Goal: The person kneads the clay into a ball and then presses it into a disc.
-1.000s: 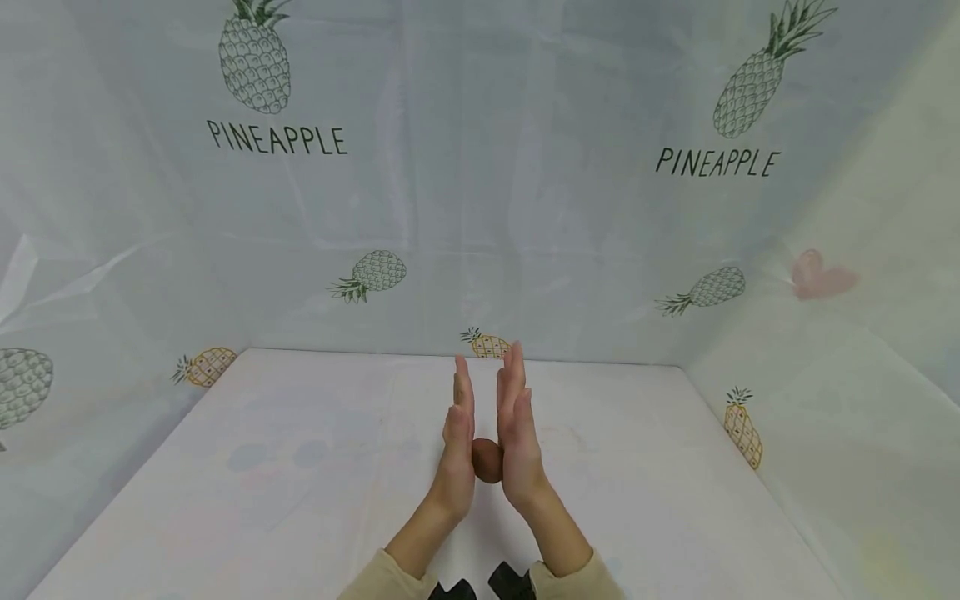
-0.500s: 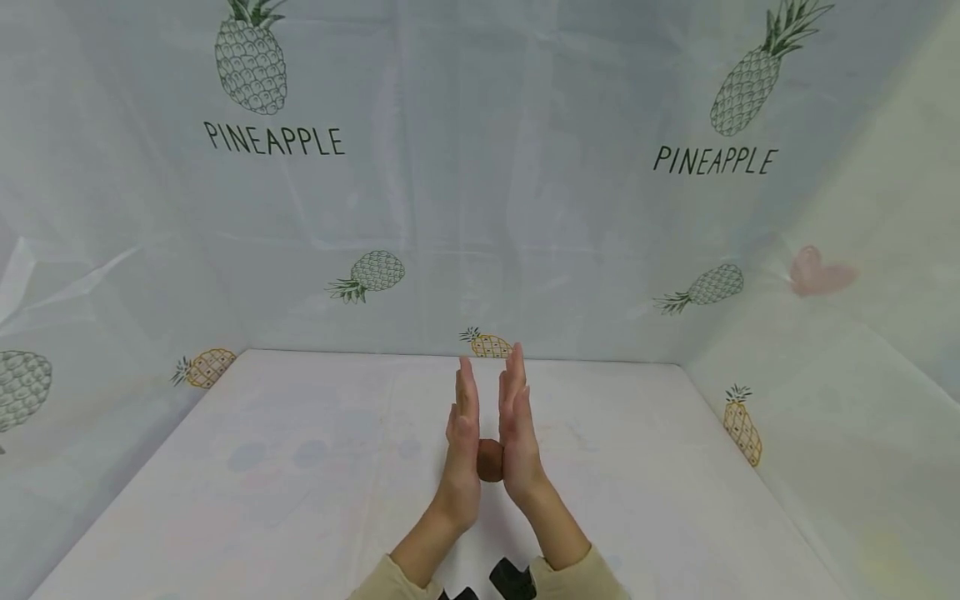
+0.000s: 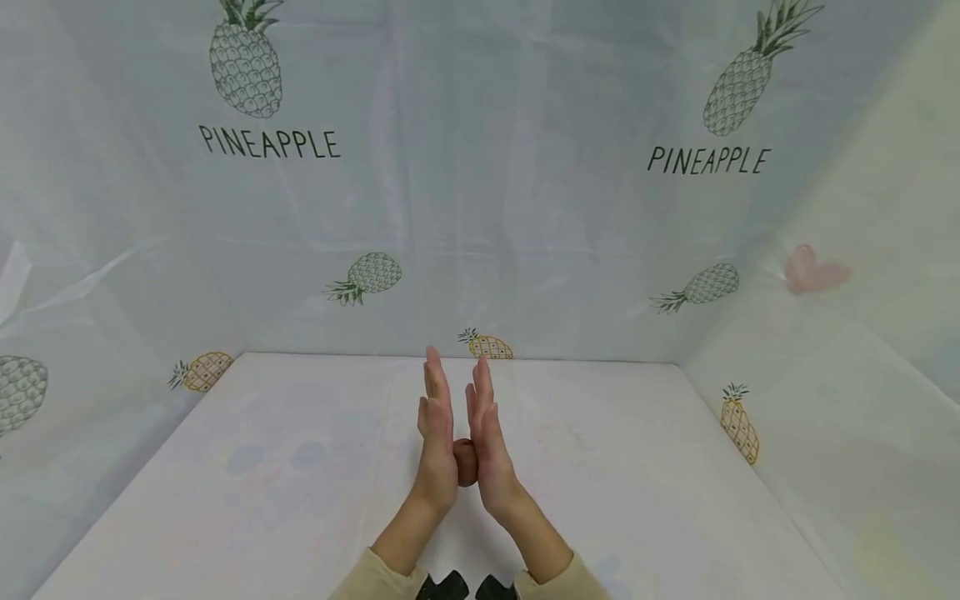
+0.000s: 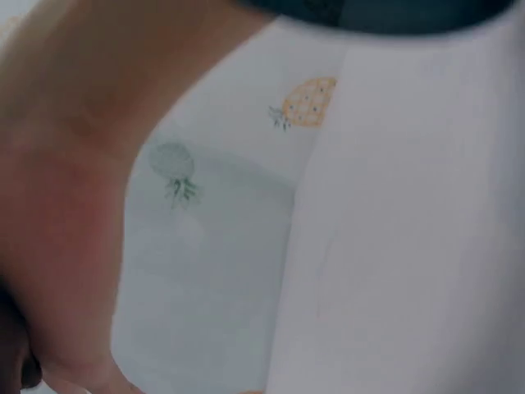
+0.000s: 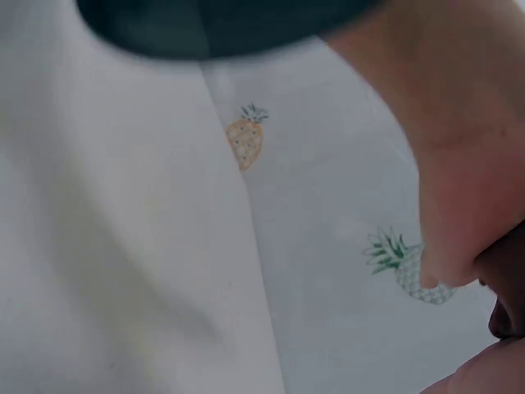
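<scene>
A smooth brown lump [image 3: 466, 463], rounded like a ball of modelling clay, is pressed between two flat palms just left of centre in the head view. The left hand [image 3: 437, 454] touches it from the left, fingers straight and pointing away. From the other side the right hand [image 3: 492, 462] presses it, its fingers also straight and reaching slightly less far. In the left wrist view, part of the left hand [image 4: 66, 246] shows beside a dark edge of the lump [image 4: 10, 345]. The right wrist view catches the right hand's base [image 5: 467, 197] and the lump [image 5: 509, 275], with most fingers hidden.
Beneath the hands lies a white table surface [image 3: 247, 500]. Pale sheeting [image 3: 465, 208] printed with pineapples walls it at the back and on both sides. Dark devices [image 3: 444, 586] sit at the wrists, by the beige sleeves [image 3: 378, 577].
Both hands have shifted left with the lump between them. Over the last half second the left hand slid forward and the right drew back, and the lump looks slightly narrower.
</scene>
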{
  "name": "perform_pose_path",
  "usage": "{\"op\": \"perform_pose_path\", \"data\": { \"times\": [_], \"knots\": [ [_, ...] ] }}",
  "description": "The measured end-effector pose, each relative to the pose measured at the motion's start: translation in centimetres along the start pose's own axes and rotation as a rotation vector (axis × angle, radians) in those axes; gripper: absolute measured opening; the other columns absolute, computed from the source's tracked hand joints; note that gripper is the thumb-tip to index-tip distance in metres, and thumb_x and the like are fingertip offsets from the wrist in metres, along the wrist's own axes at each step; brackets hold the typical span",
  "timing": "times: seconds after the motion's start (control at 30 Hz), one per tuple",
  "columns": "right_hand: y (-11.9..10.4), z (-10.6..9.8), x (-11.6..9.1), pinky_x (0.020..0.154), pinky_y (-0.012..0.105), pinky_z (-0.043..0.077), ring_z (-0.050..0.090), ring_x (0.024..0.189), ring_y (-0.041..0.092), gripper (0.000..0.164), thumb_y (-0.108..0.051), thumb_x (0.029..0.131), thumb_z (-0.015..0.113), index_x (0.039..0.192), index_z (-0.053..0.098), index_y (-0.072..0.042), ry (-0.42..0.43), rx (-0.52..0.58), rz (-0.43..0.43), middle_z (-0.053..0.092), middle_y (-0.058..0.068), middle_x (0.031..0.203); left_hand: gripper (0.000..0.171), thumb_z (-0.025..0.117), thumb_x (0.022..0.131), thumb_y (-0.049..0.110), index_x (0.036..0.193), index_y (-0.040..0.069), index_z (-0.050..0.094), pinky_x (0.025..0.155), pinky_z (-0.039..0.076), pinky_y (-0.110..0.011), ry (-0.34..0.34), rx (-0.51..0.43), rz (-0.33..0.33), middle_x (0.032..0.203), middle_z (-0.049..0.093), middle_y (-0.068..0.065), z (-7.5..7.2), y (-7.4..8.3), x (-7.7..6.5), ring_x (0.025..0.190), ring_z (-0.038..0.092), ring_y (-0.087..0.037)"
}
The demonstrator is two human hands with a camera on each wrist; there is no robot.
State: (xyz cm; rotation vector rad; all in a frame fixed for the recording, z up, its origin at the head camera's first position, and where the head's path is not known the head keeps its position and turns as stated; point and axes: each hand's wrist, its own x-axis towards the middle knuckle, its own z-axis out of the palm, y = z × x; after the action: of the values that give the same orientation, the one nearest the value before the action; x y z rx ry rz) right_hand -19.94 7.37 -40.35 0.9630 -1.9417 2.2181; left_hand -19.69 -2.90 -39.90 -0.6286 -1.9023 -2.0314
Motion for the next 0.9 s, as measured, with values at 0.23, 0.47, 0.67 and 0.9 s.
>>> {"op": "perform_pose_path", "data": {
  "times": [0.23,0.47,0.67,0.9],
  "knots": [
    [-0.8,0.1,0.0,0.126,0.063,-0.015,-0.014,0.163,0.030,0.063,-0.061,0.110,-0.003,0.168,-0.014,-0.040,0.030,0.071,0.044,-0.017,-0.009,0.176,0.069,0.009,0.108,0.062,0.168,0.038,-0.015,0.119,-0.025,-0.063,0.022,0.030,-0.027,0.174,-0.021,0.015,-0.4,-0.8,0.4,0.159,-0.028,-0.016],
    [-1.9,-0.7,0.0,0.127,0.063,-0.013,-0.012,0.164,0.028,0.065,-0.061,0.110,-0.001,0.169,-0.014,-0.038,0.077,0.086,0.003,-0.015,-0.011,0.176,0.066,0.008,0.111,0.054,0.169,0.032,-0.014,0.121,-0.023,-0.061,0.007,0.067,-0.044,0.176,-0.018,0.009,0.1,-1.7,0.2,0.163,-0.020,-0.020],
    [-2.3,-1.3,0.2,0.127,0.062,-0.013,-0.012,0.164,0.028,0.066,-0.060,0.110,-0.001,0.169,-0.017,-0.035,0.093,0.069,-0.029,-0.016,-0.010,0.176,0.062,0.007,0.112,0.051,0.169,0.036,-0.013,0.128,-0.006,-0.055,-0.052,0.023,-0.059,0.179,0.007,0.003,1.0,-1.9,-0.5,0.163,0.006,-0.015],
    [-2.4,-2.5,0.5,0.127,0.062,-0.013,-0.008,0.165,0.027,0.066,-0.063,0.109,0.001,0.170,-0.011,-0.038,0.175,0.069,-0.067,-0.010,-0.009,0.177,0.055,0.002,0.114,0.035,0.168,0.041,-0.011,0.123,0.015,-0.045,-0.130,-0.062,-0.044,0.178,0.002,0.004,1.8,-1.8,-1.4,0.081,0.052,-0.003]
  ]
}}
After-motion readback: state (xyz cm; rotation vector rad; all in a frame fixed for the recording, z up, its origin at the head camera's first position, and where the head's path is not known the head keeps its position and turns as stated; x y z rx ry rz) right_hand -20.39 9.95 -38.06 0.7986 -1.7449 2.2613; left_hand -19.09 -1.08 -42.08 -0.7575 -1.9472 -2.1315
